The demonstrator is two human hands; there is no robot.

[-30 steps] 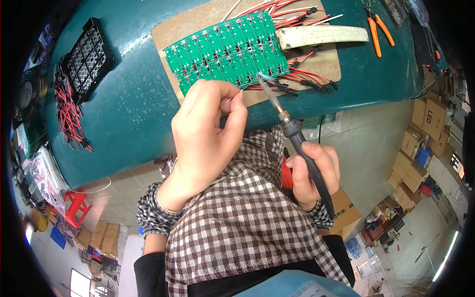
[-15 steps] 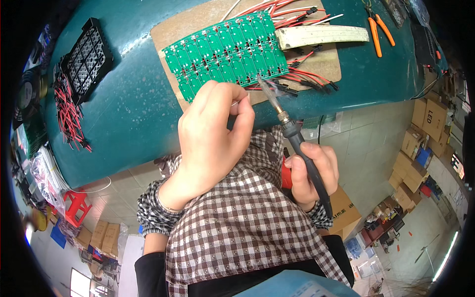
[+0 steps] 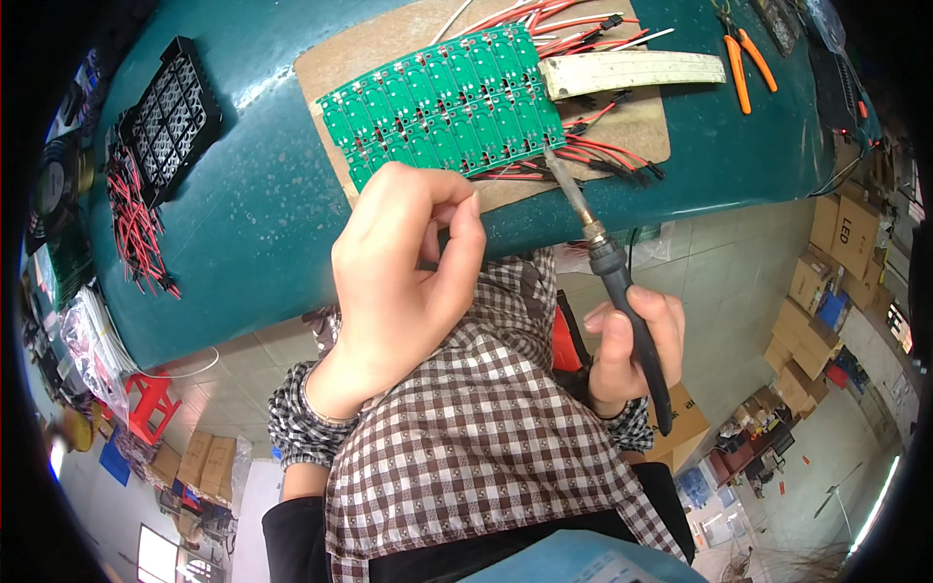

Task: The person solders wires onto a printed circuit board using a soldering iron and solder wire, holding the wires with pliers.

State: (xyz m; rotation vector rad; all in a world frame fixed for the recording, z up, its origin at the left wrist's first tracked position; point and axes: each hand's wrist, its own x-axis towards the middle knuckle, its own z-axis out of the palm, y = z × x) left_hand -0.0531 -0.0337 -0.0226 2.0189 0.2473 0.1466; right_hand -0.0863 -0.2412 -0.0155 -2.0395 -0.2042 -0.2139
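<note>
- Head view: a rectangular green circuit-board panel (image 3: 442,102) lies on a flat brown board (image 3: 335,60) atop the teal table (image 3: 262,204).
- The left hand (image 3: 403,262), thumb and forefinger closed together, pinches a thin silvery wire (image 3: 502,177).
- The right hand (image 3: 637,350) curls around a black-handled soldering iron (image 3: 610,260), its tip at the panel's lower right corner.

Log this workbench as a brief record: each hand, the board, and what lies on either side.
Left hand: pinching a thin strand near the circuit board
Right hand: holding a soldering iron, tip at the board's near right corner
Circuit board: green, lying on a brown sheet
Right side: pale strip, orange-handled tool
Left side: black grid tray, red-and-black wires
</note>
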